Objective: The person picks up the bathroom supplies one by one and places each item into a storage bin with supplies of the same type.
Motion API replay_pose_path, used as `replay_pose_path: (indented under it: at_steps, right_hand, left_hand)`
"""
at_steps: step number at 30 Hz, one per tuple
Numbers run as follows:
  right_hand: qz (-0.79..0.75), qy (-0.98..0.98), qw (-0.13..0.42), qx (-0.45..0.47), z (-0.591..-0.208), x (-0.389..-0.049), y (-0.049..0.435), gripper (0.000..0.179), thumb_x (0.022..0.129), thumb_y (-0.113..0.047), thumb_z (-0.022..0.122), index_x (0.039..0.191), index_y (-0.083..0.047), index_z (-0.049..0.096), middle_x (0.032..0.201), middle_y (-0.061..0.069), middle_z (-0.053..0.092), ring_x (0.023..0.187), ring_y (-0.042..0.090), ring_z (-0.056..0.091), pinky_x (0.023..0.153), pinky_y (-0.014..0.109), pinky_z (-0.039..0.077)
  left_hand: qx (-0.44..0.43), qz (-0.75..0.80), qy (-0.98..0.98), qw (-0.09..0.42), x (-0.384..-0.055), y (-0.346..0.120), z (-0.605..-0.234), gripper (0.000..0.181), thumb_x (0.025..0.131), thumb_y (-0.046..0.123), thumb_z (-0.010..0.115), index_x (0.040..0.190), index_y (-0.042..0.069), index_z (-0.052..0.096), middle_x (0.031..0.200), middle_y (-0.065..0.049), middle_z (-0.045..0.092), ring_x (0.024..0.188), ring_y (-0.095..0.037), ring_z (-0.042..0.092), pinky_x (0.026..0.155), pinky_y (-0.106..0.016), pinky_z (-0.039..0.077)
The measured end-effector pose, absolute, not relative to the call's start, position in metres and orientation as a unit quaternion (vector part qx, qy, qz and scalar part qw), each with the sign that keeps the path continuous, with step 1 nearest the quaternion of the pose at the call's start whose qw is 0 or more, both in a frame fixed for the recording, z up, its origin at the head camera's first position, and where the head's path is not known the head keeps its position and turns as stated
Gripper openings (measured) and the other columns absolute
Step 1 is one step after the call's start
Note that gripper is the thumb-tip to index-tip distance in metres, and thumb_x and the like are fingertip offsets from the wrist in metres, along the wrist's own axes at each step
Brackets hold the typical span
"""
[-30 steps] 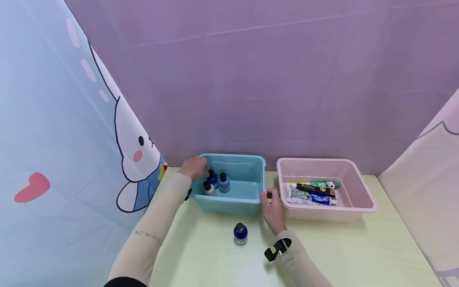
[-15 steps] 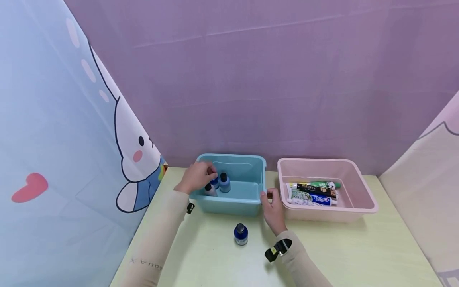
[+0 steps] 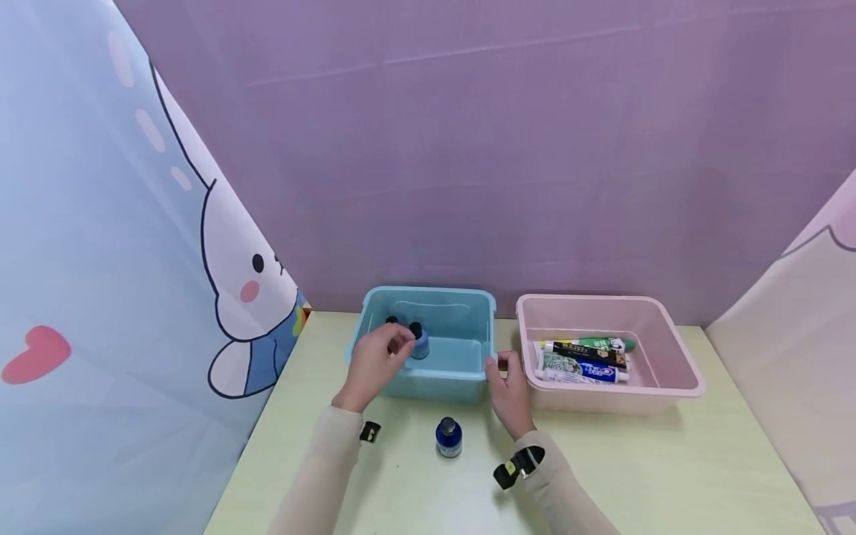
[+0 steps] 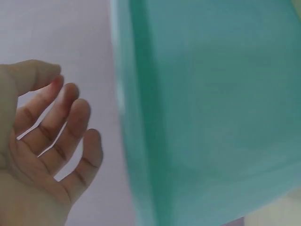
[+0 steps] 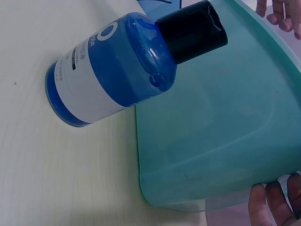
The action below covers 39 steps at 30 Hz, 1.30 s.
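My left hand [image 3: 383, 360] is over the near left rim of the teal plastic bin [image 3: 441, 385]. Thumb and index fingertips come together with nothing between them, and the other fingers are loosely bent in the left wrist view. Inside the bin stands a light blue bottle [image 3: 420, 348] with a black cap; another black cap [image 3: 391, 320] shows behind my fingers. The pale bottle at the near left is hidden by my hand. My right hand [image 3: 511, 394] grips the bin's near right corner. In front of the bin, a dark blue bottle [image 3: 449, 438] with a black cap and white label [image 5: 84, 82] stands upright.
To the right of the teal bin is a pink bin [image 3: 615, 401] with several toothpaste tubes [image 3: 588, 355] lying in it. Both bins stand on a pale wooden table [image 3: 635, 475]. A purple cloth [image 3: 441, 148] hangs behind, and a printed blue cloth [image 3: 120, 260] on the left.
My left hand has come from the bin's far left side, across the bottles, to its near rim, and it now covers the pale bottle. My right hand stays at the corner.
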State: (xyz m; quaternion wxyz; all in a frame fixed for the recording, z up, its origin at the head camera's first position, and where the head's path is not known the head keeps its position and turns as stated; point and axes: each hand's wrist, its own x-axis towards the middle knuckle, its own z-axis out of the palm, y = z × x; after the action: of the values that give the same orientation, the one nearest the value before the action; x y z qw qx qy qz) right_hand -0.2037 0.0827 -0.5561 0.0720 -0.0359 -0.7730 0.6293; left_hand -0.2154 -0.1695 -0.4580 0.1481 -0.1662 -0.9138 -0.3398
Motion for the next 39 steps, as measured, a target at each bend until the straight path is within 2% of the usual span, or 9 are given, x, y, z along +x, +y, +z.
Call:
replay_pose_path:
  at_steps: [7, 12, 17, 22, 26, 31, 39]
  right_hand:
    - [0.632, -0.771, 0.069, -0.034, -0.557, -0.204, 0.083, 0.027, 0.108, -0.031, 0.050, 0.122, -0.008, 0.052, 0.120, 0.011, 0.058, 0.109, 0.024, 0.056, 0.089, 0.035, 0.052]
    - [0.635, -0.769, 0.067, -0.030, -0.557, -0.204, 0.082, 0.027, 0.108, -0.031, 0.051, 0.122, -0.007, 0.052, 0.121, 0.012, 0.058, 0.110, 0.025, 0.056, 0.089, 0.036, 0.052]
    - [0.636, -0.768, 0.072, -0.027, -0.555, -0.204, 0.082, 0.026, 0.107, -0.029, 0.051, 0.121, -0.007, 0.052, 0.119, 0.012, 0.058, 0.108, 0.025, 0.056, 0.087, 0.035, 0.053]
    - [0.634, -0.770, 0.068, -0.033, -0.555, -0.204, 0.083, 0.027, 0.107, -0.030, 0.051, 0.122, -0.007, 0.052, 0.120, 0.012, 0.058, 0.108, 0.025, 0.056, 0.087, 0.035, 0.053]
    - [0.635, -0.770, 0.060, -0.035, -0.558, -0.204, 0.084, 0.029, 0.108, -0.032, 0.050, 0.122, -0.007, 0.051, 0.121, 0.012, 0.057, 0.109, 0.026, 0.055, 0.089, 0.036, 0.052]
    - [0.637, -0.768, 0.057, -0.035, -0.561, -0.204, 0.085, 0.032, 0.108, -0.034, 0.049, 0.124, -0.007, 0.051, 0.122, 0.012, 0.057, 0.111, 0.026, 0.054, 0.091, 0.035, 0.051]
    - [0.631, -0.772, 0.070, -0.037, -0.559, -0.204, 0.084, 0.027, 0.107, -0.031, 0.051, 0.122, -0.008, 0.053, 0.120, 0.012, 0.058, 0.108, 0.026, 0.056, 0.087, 0.034, 0.052]
  left_hand:
    - [-0.163, -0.384, -0.891, 0.180, -0.184, -0.154, -0.482, 0.004, 0.095, 0.021, 0.074, 0.097, 0.022, 0.070, 0.083, 0.012, 0.063, 0.073, -0.005, 0.058, 0.064, -0.022, 0.050]
    - [-0.169, -0.393, -0.884, 0.190, -0.164, -0.142, -0.494, 0.007, 0.093, 0.020, 0.076, 0.095, 0.023, 0.071, 0.083, 0.012, 0.062, 0.074, -0.006, 0.058, 0.063, -0.024, 0.051]
    - [-0.159, -0.407, -0.884, 0.165, -0.150, -0.135, -0.510, 0.011, 0.092, 0.018, 0.076, 0.095, 0.027, 0.070, 0.085, 0.015, 0.062, 0.077, -0.006, 0.059, 0.065, -0.022, 0.051]
    - [-0.130, -0.419, -0.890, 0.127, -0.139, -0.129, -0.532, 0.013, 0.092, 0.019, 0.076, 0.094, 0.030, 0.069, 0.088, 0.016, 0.062, 0.080, -0.011, 0.062, 0.068, -0.023, 0.052]
    - [-0.106, -0.431, -0.891, 0.096, -0.129, -0.124, -0.549, 0.009, 0.092, 0.025, 0.076, 0.099, 0.028, 0.071, 0.094, 0.014, 0.063, 0.084, -0.009, 0.061, 0.072, -0.026, 0.054]
    - [-0.085, -0.443, -0.890, 0.062, -0.122, -0.119, -0.563, 0.020, 0.090, 0.034, 0.078, 0.108, 0.029, 0.070, 0.103, 0.012, 0.063, 0.089, -0.007, 0.059, 0.076, -0.031, 0.056]
    - [-0.081, -0.437, -0.894, 0.058, -0.119, -0.114, -0.577, 0.035, 0.086, 0.034, 0.083, 0.116, 0.019, 0.071, 0.105, 0.010, 0.062, 0.088, -0.009, 0.059, 0.075, -0.027, 0.055]
